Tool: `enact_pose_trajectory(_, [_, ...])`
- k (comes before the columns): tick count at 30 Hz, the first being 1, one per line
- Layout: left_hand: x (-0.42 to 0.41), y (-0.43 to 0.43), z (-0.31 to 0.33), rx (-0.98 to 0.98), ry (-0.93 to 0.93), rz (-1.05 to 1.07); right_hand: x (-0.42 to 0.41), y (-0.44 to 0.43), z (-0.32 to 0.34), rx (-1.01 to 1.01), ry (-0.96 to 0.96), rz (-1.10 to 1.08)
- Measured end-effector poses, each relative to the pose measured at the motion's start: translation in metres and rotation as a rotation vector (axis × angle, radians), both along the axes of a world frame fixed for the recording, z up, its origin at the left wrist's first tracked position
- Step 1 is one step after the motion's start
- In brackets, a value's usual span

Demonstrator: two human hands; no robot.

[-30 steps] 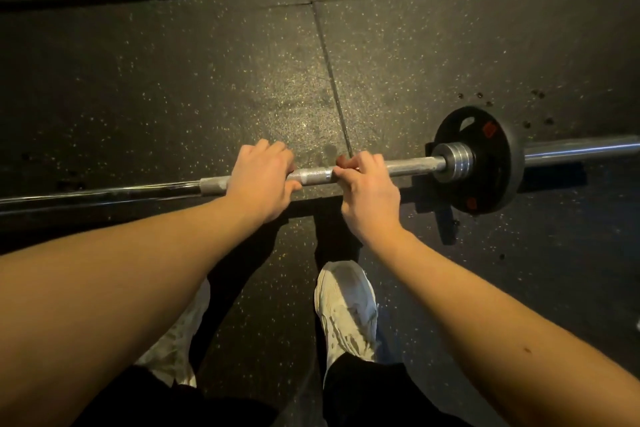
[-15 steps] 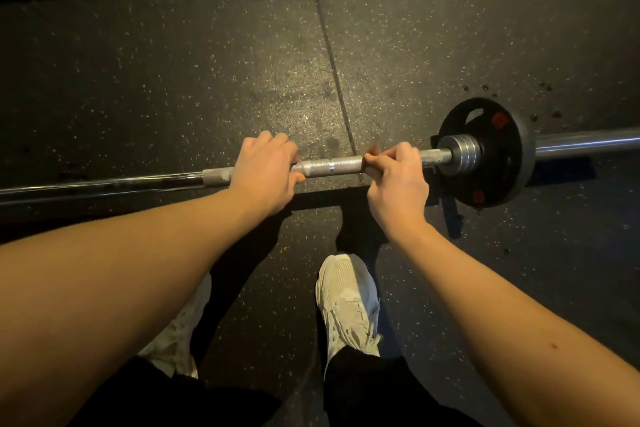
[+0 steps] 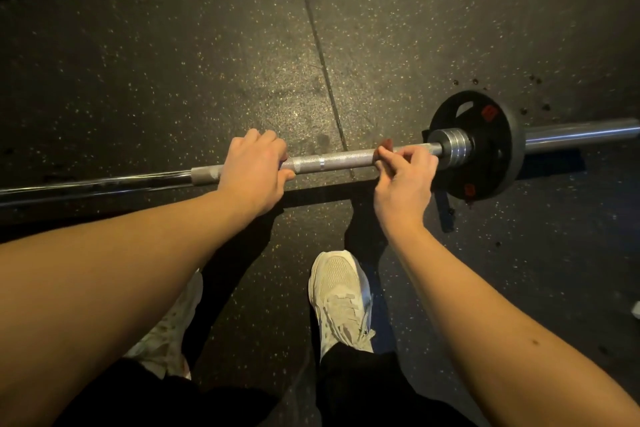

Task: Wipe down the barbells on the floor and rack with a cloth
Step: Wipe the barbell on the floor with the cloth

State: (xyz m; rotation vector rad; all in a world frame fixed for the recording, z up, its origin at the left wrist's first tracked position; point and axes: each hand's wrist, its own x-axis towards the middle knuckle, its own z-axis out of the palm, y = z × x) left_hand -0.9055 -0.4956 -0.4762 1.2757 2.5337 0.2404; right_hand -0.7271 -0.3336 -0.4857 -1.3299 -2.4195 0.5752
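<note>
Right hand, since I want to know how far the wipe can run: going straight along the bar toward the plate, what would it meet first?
Most likely the ribbed steel collar, just before the black plate. The right hand grips a reddish cloth on the bar, a short bare stretch away.

No text or number legible. Two red marks (image 3: 490,112) on the black weight plate (image 3: 495,166) — just past the fingers (image 3: 412,157) of the right hand (image 3: 403,185) — too blurred to read.
</note>
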Motion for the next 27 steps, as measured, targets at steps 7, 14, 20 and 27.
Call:
enact_pose_trajectory(7, [-0.002,-0.004,0.003,0.003,0.020,-0.016,-0.038,-0.046,0.004,0.008,-0.047,0.382])
enact_pose_trajectory(14, [0.002,-0.003,-0.001,0.023,0.037,-0.007,0.008,0.022,0.002,0.025,-0.009,0.075])
enact_pose_trajectory(20, [0.003,-0.004,-0.002,0.021,0.037,-0.015,-0.011,0.000,0.000,-0.071,0.020,-0.060])
enact_pose_trajectory(27, [0.002,-0.006,-0.002,0.021,0.072,-0.026,-0.040,-0.055,-0.001,-0.100,0.011,0.482])
